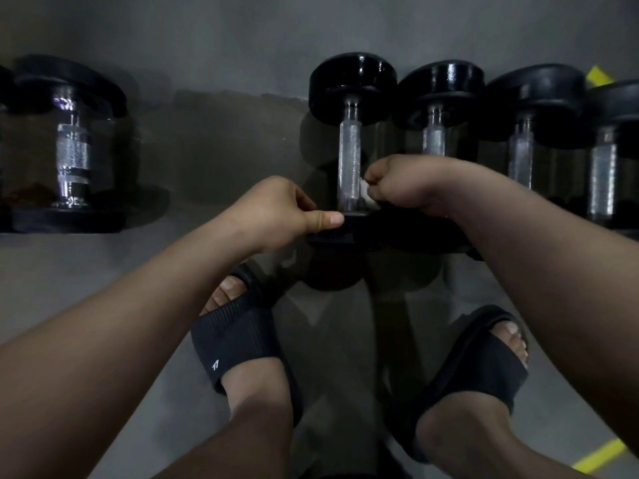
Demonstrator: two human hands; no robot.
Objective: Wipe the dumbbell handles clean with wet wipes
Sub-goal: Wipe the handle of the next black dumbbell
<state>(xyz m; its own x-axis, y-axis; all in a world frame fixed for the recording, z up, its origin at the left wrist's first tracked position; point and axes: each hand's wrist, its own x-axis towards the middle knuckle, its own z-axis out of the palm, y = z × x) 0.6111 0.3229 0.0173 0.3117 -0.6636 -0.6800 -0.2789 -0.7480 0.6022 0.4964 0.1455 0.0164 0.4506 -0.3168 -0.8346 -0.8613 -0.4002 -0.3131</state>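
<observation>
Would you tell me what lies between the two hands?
Head view: the lower end of the dumbbell handle sits between the left hand and right hand, with a white wipe held by the right hand beside it.

Wet wipe (366, 194) mostly inside right hand (409, 183)

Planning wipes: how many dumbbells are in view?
5 dumbbells: left one; four in a row on the right. Others may be cut off at the edges.

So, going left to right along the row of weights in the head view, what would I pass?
Lone dumbbell, left hand, dumbbell being wiped, wet wipe, next dumbbell, another dumbbell, last dumbbell.
</observation>
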